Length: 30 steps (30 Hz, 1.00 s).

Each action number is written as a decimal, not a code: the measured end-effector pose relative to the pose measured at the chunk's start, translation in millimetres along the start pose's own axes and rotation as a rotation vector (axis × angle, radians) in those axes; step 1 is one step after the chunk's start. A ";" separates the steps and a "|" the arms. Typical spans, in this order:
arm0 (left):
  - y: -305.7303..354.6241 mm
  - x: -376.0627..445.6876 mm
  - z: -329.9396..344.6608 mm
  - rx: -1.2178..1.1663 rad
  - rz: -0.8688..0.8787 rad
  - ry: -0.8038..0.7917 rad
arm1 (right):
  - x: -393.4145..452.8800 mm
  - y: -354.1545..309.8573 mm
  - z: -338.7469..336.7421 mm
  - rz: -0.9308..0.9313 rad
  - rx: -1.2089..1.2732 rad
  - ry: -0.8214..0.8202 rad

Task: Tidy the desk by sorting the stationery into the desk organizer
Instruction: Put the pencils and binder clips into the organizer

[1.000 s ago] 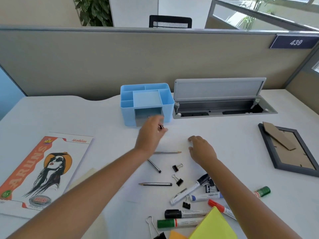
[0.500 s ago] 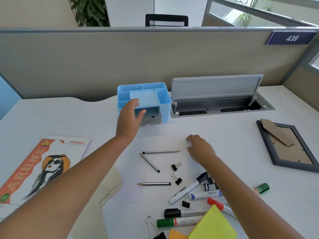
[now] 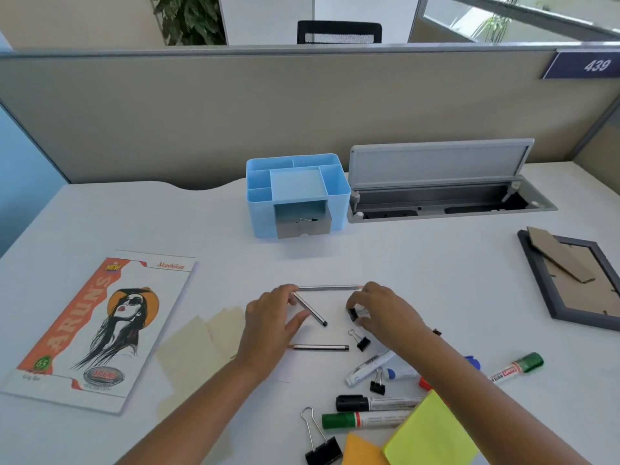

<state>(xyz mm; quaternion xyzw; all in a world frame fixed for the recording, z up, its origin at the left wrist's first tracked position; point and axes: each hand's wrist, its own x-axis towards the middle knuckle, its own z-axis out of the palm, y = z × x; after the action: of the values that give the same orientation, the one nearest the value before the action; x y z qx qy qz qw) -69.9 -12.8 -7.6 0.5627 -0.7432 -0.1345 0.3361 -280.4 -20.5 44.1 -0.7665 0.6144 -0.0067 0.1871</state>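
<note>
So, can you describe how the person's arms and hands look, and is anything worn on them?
Both forearms are bare as far as the picture shows them: no sleeves are visible. The left hand and the right hand wear no gloves, and I see no rings or watch. A small dark thing shows beside the right wrist; whether it is worn I cannot tell.

The organizer (image 3: pixel 297 193) stands at the back of the desk (image 3: pixel 436 263), with the cable box (image 3: pixel 446 193) just to its right. The frame (image 3: pixel 570 280) lies far right, the booklet (image 3: pixel 97 327) far left. Pencils (image 3: pixel 327 287) lie in the middle, before the organizer. Markers (image 3: pixel 369 420) and clips (image 3: pixel 360 340) lie nearer, to the right.
</note>
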 end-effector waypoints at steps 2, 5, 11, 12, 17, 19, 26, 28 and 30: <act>-9.6 -3.8 3.4 0.053 -0.009 0.032 | 3.6 1.5 -1.1 0.001 0.003 0.024; -15.4 -6.9 6.9 0.148 -0.022 0.113 | 11.7 -1.1 -13.1 -0.018 0.015 0.069; -18.6 -8.0 12.3 0.261 0.009 0.148 | 62.2 -32.7 -59.3 -0.063 0.083 0.308; -18.6 -7.9 12.2 0.268 0.016 0.146 | 73.1 -38.7 -67.7 -0.062 0.113 0.337; -18.6 -7.7 11.5 0.292 0.034 0.152 | 115.9 -54.4 -92.2 -0.046 0.139 0.333; -19.0 -7.4 11.4 0.308 0.044 0.163 | 119.6 -55.3 -94.1 -0.042 0.128 0.310; -18.5 -5.4 12.1 0.311 0.054 0.196 | 57.7 -35.5 -69.1 -0.058 0.123 0.148; -18.9 -5.7 12.2 0.300 0.048 0.188 | 32.7 -25.0 -49.5 -0.055 0.126 -0.003; -19.4 -6.7 12.3 0.287 0.035 0.171 | 13.2 -15.9 -30.2 -0.030 0.114 -0.119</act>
<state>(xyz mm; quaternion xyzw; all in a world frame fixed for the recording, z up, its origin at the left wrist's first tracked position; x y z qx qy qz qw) -62.4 -15.2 -30.2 0.6013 -0.7332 0.0273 0.3164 -269.5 -38.6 74.0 -0.7627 0.5893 0.0009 0.2664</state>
